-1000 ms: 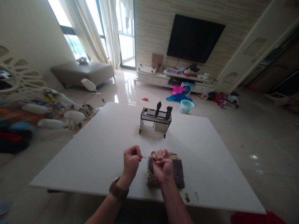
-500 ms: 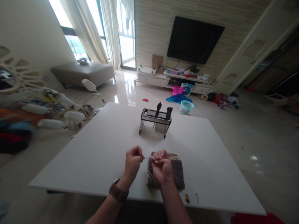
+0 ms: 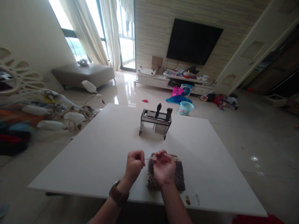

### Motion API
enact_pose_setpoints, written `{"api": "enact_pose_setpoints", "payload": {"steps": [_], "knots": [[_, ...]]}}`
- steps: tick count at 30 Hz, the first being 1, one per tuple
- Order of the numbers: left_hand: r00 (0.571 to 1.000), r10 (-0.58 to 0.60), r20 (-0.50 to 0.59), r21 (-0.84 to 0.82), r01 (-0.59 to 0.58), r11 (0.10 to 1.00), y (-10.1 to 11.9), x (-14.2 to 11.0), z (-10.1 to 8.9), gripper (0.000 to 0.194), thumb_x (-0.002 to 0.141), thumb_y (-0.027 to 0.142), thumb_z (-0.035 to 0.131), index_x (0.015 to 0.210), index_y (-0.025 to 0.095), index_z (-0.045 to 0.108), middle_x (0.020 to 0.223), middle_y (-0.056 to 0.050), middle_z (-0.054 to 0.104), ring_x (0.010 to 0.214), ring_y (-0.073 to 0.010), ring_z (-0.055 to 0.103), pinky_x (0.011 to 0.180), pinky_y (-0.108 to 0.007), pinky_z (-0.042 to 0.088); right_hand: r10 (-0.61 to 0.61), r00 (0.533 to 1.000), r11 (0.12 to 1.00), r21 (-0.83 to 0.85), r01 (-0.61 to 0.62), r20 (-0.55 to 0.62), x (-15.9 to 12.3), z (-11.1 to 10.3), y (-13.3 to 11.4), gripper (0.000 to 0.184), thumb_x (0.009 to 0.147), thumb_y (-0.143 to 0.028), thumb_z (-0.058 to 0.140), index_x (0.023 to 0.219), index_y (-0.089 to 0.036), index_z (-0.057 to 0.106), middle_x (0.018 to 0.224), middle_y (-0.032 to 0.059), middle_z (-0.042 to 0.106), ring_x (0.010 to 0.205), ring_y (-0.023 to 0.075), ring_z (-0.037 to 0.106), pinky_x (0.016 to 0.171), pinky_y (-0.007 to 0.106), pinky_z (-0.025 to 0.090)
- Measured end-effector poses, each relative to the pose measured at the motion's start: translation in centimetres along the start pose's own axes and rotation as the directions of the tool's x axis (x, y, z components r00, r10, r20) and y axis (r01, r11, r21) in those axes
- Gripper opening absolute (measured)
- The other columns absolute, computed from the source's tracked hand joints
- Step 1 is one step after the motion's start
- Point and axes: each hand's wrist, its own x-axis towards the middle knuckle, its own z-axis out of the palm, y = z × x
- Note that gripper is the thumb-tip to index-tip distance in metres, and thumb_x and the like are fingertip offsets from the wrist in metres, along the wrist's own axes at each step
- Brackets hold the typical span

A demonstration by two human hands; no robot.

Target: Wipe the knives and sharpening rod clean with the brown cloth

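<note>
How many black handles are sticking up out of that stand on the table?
2. The left handle rises near the middle of the stand, and the right handle is at its right end. Neither is hidden, and I see no others there.

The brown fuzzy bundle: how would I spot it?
Start with the big white table. Near its front edge, partly hidden by the right hand, sits the brown fuzzy bundle. Unlike the rigid black holder farther back, it looks soft, with a beige far edge.
</note>
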Motion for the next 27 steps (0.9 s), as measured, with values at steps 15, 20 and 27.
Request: {"api": "enact_pose_setpoints", "payload": {"steps": [15,20,27], "knots": [[0.999,0.04,-0.014,0.168,-0.037,0.985,1.8,-1.5,-1.0,0.009,0.036,0.021,0.04,0.039,0.02,0.049,0.041,-0.001,0.048,0.047,-0.0127,0.041,0.048,-0.023,0.028,-0.099,0.991,0.954,-0.277,0.119,0.085,-3.2,-0.4,-2.3,0.012,0.077,-0.035,0.071,0.08,-0.024,0.072,0.092,0.0022,0.075,0.097,0.0205,0.069,0.072,0.03,0.051],[0.999,-0.006,-0.04,0.118,0.01,0.993,1.6,-1.0,-1.5,0.01,0.037,0.02,0.041,0.042,0.021,0.049,0.042,0.0,0.048,0.047,-0.0132,0.044,0.047,-0.023,0.029,-0.319,0.91,0.641,-0.647,0.412,0.264,-3.7,-3.1,-4.4,0.017,0.078,-0.039,0.072,0.082,-0.022,0.07,0.096,0.0045,0.073,0.098,0.0225,0.066,0.076,0.03,0.049],[0.999,-0.041,-0.017,0.019,0.041,0.999,2.0,-0.1,-1.4,0.009,0.036,0.019,0.043,0.043,0.02,0.049,0.042,0.001,0.046,0.046,-0.0129,0.045,0.045,-0.022,0.028,-0.555,0.734,0.097,-0.845,0.526,0.393,-2.8,-2.0,-7.5,0.022,0.083,-0.039,0.069,0.096,-0.022,0.064,0.103,0.0067,0.071,0.086,0.0225,0.066,0.078,0.036,0.053]]}}
